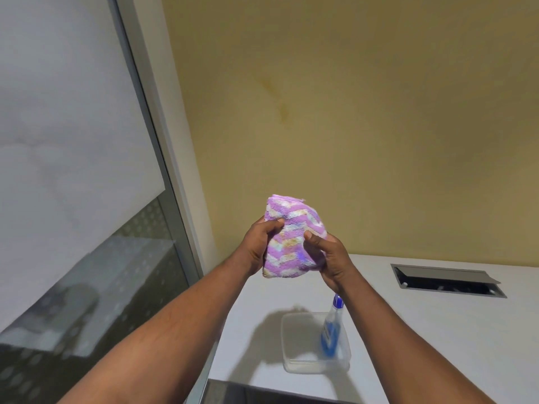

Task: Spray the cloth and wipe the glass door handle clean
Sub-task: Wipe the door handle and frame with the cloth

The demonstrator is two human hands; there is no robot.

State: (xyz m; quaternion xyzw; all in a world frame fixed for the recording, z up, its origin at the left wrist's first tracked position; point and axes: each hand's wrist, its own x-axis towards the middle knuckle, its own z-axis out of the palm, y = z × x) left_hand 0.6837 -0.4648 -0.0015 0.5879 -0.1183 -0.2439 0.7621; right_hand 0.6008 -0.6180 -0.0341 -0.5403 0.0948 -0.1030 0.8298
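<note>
Head view: our left hand (pixel 259 243) and right hand (pixel 326 258) both clutch the bunched cloth (pixel 291 237); spray bottle (pixel 331 330) stands in its tub (pixel 294 365), door handle unseen, wiping apparently outstanding.

The white table (pixel 423 330) lies open to the right of the clear plastic tub (pixel 316 365), where the spray bottle (pixel 331 330) stands upright. A recessed cable slot (pixel 446 279) breaks the far surface. To the left, the glass partition (pixel 73 170) and its frame (pixel 175 185) block passage; the wall (pixel 350 112) probably closes off the space beyond the table.
</note>
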